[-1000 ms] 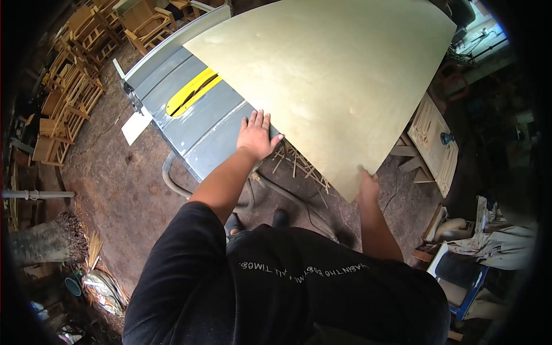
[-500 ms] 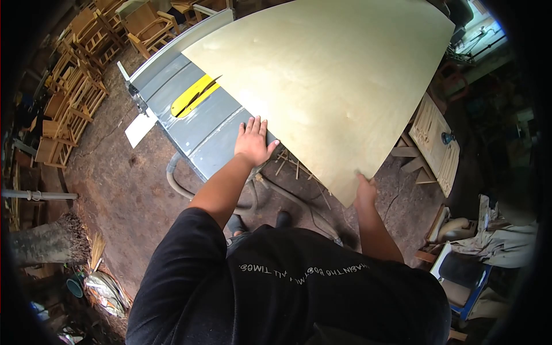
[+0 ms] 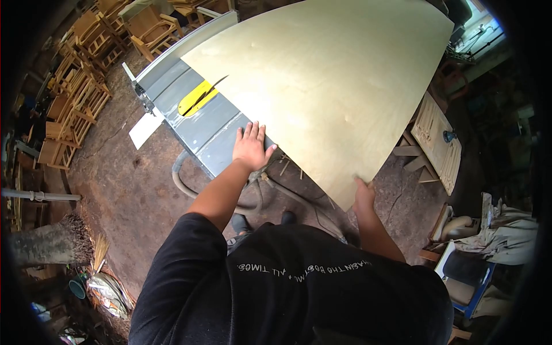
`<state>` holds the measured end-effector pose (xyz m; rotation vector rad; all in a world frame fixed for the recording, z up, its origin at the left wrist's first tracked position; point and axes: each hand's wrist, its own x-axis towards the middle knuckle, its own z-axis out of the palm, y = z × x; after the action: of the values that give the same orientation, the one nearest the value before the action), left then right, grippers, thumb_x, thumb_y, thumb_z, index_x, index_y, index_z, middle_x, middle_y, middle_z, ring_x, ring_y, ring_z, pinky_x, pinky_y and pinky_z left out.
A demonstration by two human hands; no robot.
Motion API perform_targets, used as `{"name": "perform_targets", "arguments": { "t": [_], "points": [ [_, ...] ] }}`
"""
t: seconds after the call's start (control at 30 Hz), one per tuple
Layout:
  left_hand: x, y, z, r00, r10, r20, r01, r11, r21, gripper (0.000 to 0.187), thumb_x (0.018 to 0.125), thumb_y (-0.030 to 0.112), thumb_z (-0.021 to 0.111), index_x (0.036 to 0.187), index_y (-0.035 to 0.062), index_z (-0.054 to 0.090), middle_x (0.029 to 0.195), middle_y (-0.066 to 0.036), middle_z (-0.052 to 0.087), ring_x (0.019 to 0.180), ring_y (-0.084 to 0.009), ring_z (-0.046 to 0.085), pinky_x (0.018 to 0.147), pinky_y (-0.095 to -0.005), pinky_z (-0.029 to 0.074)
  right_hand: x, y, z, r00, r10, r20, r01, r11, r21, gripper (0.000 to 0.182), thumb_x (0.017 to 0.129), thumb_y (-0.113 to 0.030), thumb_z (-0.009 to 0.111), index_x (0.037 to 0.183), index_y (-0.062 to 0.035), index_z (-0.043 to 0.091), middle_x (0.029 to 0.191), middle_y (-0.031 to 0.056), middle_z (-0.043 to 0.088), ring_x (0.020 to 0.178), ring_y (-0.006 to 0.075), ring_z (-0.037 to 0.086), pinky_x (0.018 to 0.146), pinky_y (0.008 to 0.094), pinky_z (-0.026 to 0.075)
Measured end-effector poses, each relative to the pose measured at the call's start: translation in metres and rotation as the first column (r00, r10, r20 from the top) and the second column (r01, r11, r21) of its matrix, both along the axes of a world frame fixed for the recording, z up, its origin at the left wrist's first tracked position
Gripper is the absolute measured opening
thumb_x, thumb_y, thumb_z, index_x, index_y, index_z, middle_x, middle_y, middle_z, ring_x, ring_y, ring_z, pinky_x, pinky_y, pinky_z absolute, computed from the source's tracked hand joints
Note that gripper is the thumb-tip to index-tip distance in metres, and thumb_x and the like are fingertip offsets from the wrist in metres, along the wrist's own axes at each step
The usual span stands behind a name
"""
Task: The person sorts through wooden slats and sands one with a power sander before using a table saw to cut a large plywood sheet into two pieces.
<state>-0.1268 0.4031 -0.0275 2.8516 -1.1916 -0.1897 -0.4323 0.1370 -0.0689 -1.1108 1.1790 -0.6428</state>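
A large pale plywood sheet point(image 3: 322, 86) lies across the grey table saw point(image 3: 221, 129), its left edge partly over the yellow insert point(image 3: 197, 99). A thin dark curved shape, blade or slot, shows at that edge. My left hand point(image 3: 250, 150) rests with fingers stretched out on the sheet's near left edge, beside the saw's table top. At the sheet's near corner, my right hand point(image 3: 363, 196) grips the edge, thumb on top; its other fingers are hidden underneath.
A metal fence point(image 3: 187, 41) runs along the saw's far left side. Wooden chairs point(image 3: 86, 80) are stacked at left. A hose point(image 3: 181, 181) curls on the floor below. On the right stand a grooved board point(image 3: 434, 144) and a blue-framed chair point(image 3: 466, 282).
The sheet has slid slightly left over the saw, covering more of the yellow insert. Both hands keep their places on it. The saw appears shifted a little right in view.
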Motion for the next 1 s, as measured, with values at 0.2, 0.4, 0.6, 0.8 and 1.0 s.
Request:
{"name": "perform_targets", "arguments": {
  "t": [0.2, 0.4, 0.6, 0.8, 1.0],
  "points": [
    [0.000, 0.020, 0.003, 0.999, -0.028, -0.018, 0.029, 0.999, 0.015, 0.080, 0.104, 0.059, 0.037, 0.161, 0.0045, 0.028, 0.168, -0.018, 0.028, 0.156, -0.0315, 0.023, 0.127, -0.0519, 0.015, -0.003, 0.018, 0.000, 0.999, -0.016, -0.036, 0.016, 1.000, -0.005, 0.053, 0.088, -0.014, 0.078, 0.131, 0.0031, 0.051, 0.124, 0.0166, 0.062, 0.109, 0.0267, 0.063, 0.089, 0.0394, 0.053],
    [0.006, 0.047, 0.003, 0.991, -0.129, -0.022, 0.129, 0.992, -0.007, 0.078, 0.104, 0.058, 0.037, 0.160, 0.0030, 0.030, 0.166, -0.020, 0.030, 0.156, -0.0324, 0.023, 0.127, -0.0498, 0.015, -0.002, 0.051, 0.021, 0.994, -0.013, -0.113, 0.011, 1.000, -0.025, 0.047, 0.088, -0.020, 0.080, 0.120, 0.0028, 0.054, 0.113, 0.0141, 0.065, 0.101, 0.0232, 0.063, 0.085, 0.0388, 0.054],
    [0.022, 0.075, 0.002, 0.966, -0.253, -0.047, 0.252, 0.967, -0.030, 0.076, 0.106, 0.056, 0.034, 0.158, 0.0006, 0.034, 0.163, -0.023, 0.035, 0.155, -0.0340, 0.026, 0.128, -0.0484, 0.015, -0.004, 0.077, 0.028, 0.991, -0.029, -0.131, 0.013, 0.993, -0.121, 0.044, 0.090, -0.022, 0.079, 0.119, 0.0019, 0.057, 0.114, 0.0120, 0.066, 0.100, 0.0211, 0.063, 0.086, 0.0346, 0.052],
    [0.030, 0.096, -0.003, 0.944, -0.327, -0.037, 0.326, 0.945, -0.030, 0.074, 0.107, 0.055, 0.032, 0.156, -0.0002, 0.038, 0.159, -0.024, 0.041, 0.152, -0.0350, 0.033, 0.128, -0.0473, 0.016, -0.002, 0.107, 0.043, 0.982, -0.028, -0.185, 0.007, 0.994, -0.111, 0.045, 0.088, -0.023, 0.079, 0.121, 0.0015, 0.059, 0.116, 0.0107, 0.066, 0.104, 0.0197, 0.062, 0.088, 0.0331, 0.050],
    [0.030, 0.111, 0.004, 0.940, -0.334, -0.070, 0.336, 0.942, 0.004, 0.072, 0.107, 0.054, 0.031, 0.153, 0.0000, 0.043, 0.157, -0.024, 0.043, 0.150, -0.0349, 0.036, 0.127, -0.0481, 0.017, -0.010, 0.114, 0.031, 0.956, -0.028, -0.292, -0.004, 0.994, -0.111, 0.045, 0.091, -0.024, 0.076, 0.123, 0.0032, 0.061, 0.117, 0.0127, 0.068, 0.103, 0.0229, 0.065, 0.086, 0.0354, 0.053]
  ]
}}
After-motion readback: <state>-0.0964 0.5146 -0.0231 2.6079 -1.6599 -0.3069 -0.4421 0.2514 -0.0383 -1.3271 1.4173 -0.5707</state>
